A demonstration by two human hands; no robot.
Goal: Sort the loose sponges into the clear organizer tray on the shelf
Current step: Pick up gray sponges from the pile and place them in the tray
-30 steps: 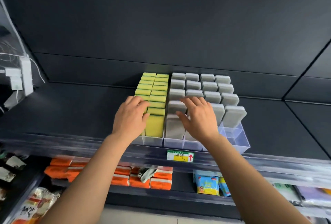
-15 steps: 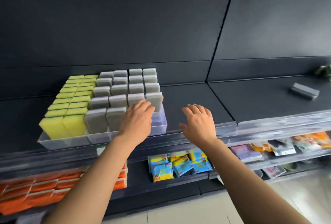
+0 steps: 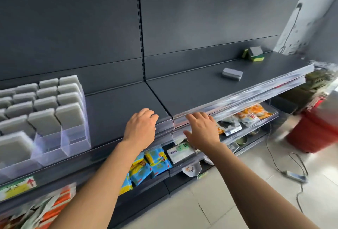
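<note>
While both arms reach forward at the shelf (image 3: 192,89), neither grip has hold of anything; the left grip (image 3: 140,128), a bare hand, hangs over the shelf's front edge with its fingers loosely bent; the right grip (image 3: 203,131), just beside it, has its fingers straight and spread in front of the clear rail along the shelf edge; whether either touches the shelf cannot be told.

The clear organizer tray (image 3: 73,142) stands on the shelf at the far left, partly cut off by the frame edge, and well apart from both hands; grey sponges (image 3: 69,115) stand upright in its lanes, row behind row; in the two rightmost lanes the front sponge stands back from the tray's front wall.

One loose grey sponge (image 3: 232,74) lies flat on the shelf to the right, near the middle of its depth; further right, against the back panel, a small pile of sponges (image 3: 253,53) sits, a grey one tilted on top of yellow-and-green ones; both lie well apart from the tray and the hands.

Below, a lower shelf carries blue packets (image 3: 155,161) and, at the left, orange packets (image 3: 60,199); a red bin (image 3: 314,131) stands on the floor at the right, blurred; a power strip (image 3: 296,175) with its cable lies near it.
</note>
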